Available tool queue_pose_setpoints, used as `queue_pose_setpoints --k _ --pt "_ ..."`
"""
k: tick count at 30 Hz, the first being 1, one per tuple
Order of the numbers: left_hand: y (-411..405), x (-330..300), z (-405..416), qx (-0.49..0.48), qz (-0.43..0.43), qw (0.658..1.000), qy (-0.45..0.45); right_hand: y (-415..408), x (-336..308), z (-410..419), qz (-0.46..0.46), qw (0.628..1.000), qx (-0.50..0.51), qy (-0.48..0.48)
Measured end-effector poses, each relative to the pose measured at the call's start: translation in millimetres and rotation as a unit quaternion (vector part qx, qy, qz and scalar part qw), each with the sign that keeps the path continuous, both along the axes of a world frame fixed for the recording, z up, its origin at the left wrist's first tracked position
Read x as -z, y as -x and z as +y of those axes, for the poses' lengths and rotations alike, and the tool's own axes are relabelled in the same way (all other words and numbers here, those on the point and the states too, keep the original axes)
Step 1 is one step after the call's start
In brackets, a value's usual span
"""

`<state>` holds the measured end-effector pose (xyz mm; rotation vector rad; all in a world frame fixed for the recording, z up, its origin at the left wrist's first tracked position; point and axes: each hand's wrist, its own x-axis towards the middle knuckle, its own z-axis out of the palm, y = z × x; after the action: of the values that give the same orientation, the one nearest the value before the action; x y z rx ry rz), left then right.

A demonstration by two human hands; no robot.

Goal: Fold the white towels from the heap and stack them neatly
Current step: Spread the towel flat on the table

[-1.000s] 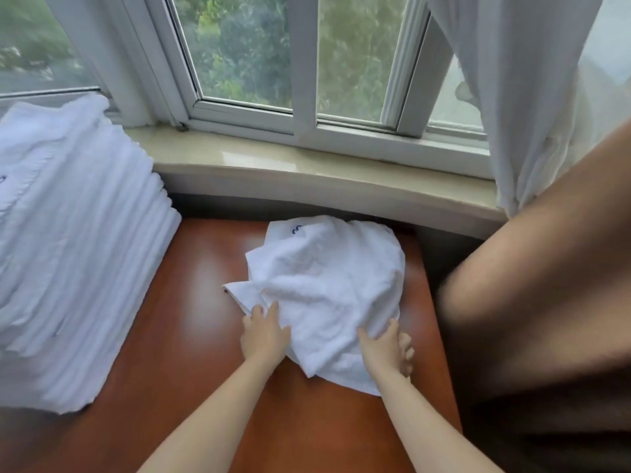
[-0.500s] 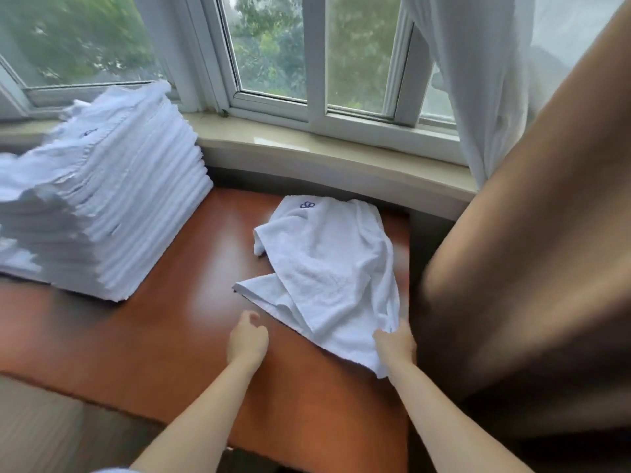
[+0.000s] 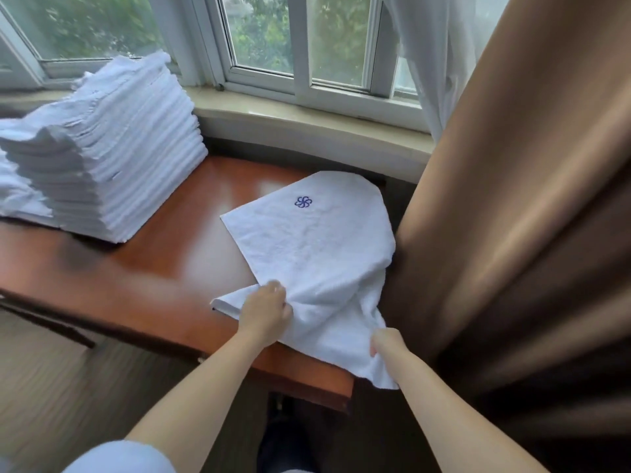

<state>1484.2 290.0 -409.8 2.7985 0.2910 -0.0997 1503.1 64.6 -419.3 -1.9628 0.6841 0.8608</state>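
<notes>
- Now flattening one white towel [image 3: 317,244] on the desk [image 3: 170,254], near edge hanging off the front.
- Left hand [image 3: 264,314] bunching cloth at the near-left corner, fingers curled round a fold.
- Right hand [image 3: 387,343] pinching the overhanging near-right edge, fingers closed on it.
- Likely risk: uneven pull, dragging the towel off the desk or skewing the fold.
- Brown curtain [image 3: 512,216] touching the towel's right side; possible snag.
- Folded stack [image 3: 112,158] well apart to the left, leaning unevenly; could topple under a careless addition.

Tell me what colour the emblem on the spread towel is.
Blue: a small pinwheel-like emblem near the far end of the white towel, seen in the head view.
</notes>
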Motion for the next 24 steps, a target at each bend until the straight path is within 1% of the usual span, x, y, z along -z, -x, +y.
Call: queue_pose_setpoints --k 1,2,3,4,5,6,7,8,9,10,11,12,13,15,16,17,18,20,21,24 --pt "2 -3 -1 -0.082 -0.076 0.993 0.034 2 -2 -2 0.017 1.0 0.011 0.017" --pt "6 -7 -1 -0.173 -0.142 0.972 0.07 5 -2 -5 0.025 0.999 -0.005 0.046" --pt "7 -10 1 -0.258 -0.174 0.943 0.118 5 3 -8 0.023 0.999 0.009 0.02" --pt "8 -14 3 -0.325 -0.162 0.914 0.183 5 5 -12 0.012 1.0 0.009 -0.021" --pt "6 -18 4 -0.372 -0.122 0.882 0.264 4 5 -15 -0.018 0.996 0.023 -0.08" --pt "3 -19 6 -0.397 -0.078 0.839 0.363 2 4 -17 -0.046 0.99 0.05 -0.12" --pt "0 -20 6 -0.411 -0.043 0.785 0.462 -4 2 -17 -0.071 0.982 0.076 -0.156" --pt "-4 -22 7 -0.422 -0.024 0.732 0.534 -11 0 -15 -0.09 0.973 0.105 -0.185" --pt "-7 -21 9 -0.429 -0.016 0.702 0.569 -21 -1 -12 -0.1 0.963 0.138 -0.208" --pt "-11 -19 12 -0.424 -0.014 0.698 0.577 -30 -4 -9 -0.101 0.956 0.16 -0.226" --pt "-15 -16 15 -0.413 -0.018 0.71 0.57 -39 -9 -7 -0.102 0.95 0.173 -0.238" --pt "-19 -14 16 -0.399 -0.03 0.731 0.553 -47 -12 -5 -0.104 0.945 0.185 -0.248" --pt "-23 -9 21 -0.387 -0.055 0.762 0.517 -54 -15 -4 -0.103 0.938 0.207 -0.257" --pt "-32 -5 33 -0.384 -0.145 0.823 0.392 -70 -14 -4 -0.084 0.916 0.259 -0.293" --pt "-36 -6 39 -0.387 -0.185 0.842 0.326 -77 -14 -3 -0.059 0.9 0.283 -0.326" --pt "-41 -7 46 -0.398 -0.208 0.849 0.278 -83 -14 -2 -0.029 0.88 0.298 -0.368" --pt "-48 -9 53 -0.416 -0.217 0.847 0.252 -90 -14 0 0.002 0.862 0.3 -0.408" --pt "-62 -8 68 -0.45 -0.197 0.838 0.237 -102 -16 9 0.046 0.836 0.266 -0.477" --pt "-68 -4 75 -0.451 -0.169 0.843 0.239 -106 -17 17 0.045 0.83 0.245 -0.5" --pt "-80 11 89 -0.418 -0.045 0.87 0.256 -118 -19 39 0.002 0.825 0.208 -0.526"
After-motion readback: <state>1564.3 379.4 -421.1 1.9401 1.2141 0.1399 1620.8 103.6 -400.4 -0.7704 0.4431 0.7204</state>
